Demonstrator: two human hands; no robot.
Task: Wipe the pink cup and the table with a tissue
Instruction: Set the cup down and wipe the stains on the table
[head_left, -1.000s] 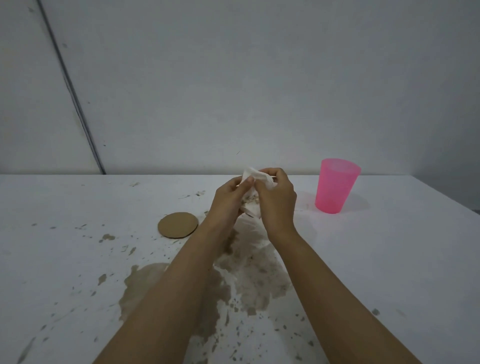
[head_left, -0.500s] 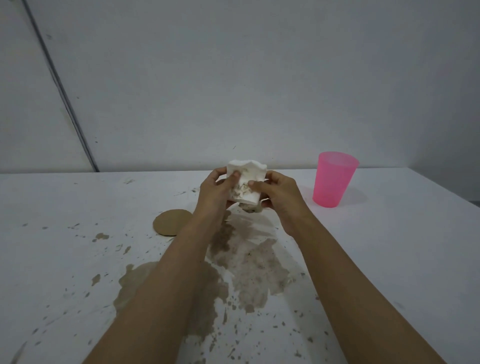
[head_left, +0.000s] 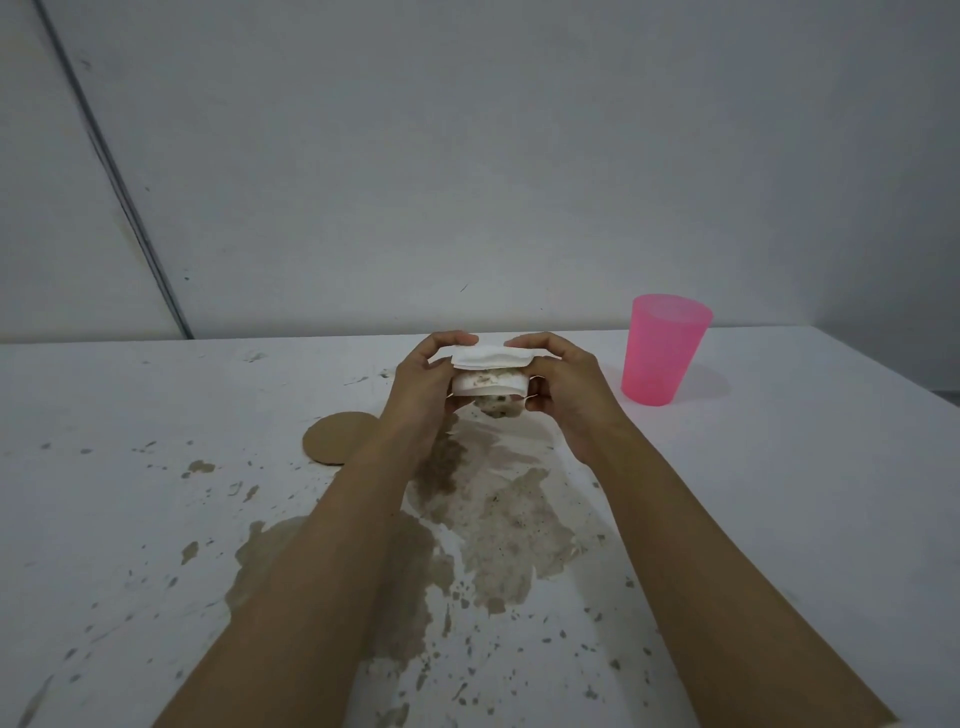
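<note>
A white tissue (head_left: 491, 370), stained brown on its underside, is folded over between both hands above the table. My left hand (head_left: 423, 382) pinches its left end and my right hand (head_left: 563, 379) pinches its right end. The pink cup (head_left: 664, 356) stands upright on the white table (head_left: 779, 493), to the right of my right hand and apart from it. A wide brown spill (head_left: 498, 525) covers the table's middle below my hands and forearms.
A round brown cardboard coaster (head_left: 335, 436) lies flat on the table just left of my left wrist. Brown splashes dot the table's left and front. A grey wall rises right behind the table's far edge.
The tissue was bunched between both hands, then spread upright; now its top half is folded down towards me. Both hands stay on it, slightly farther apart.
</note>
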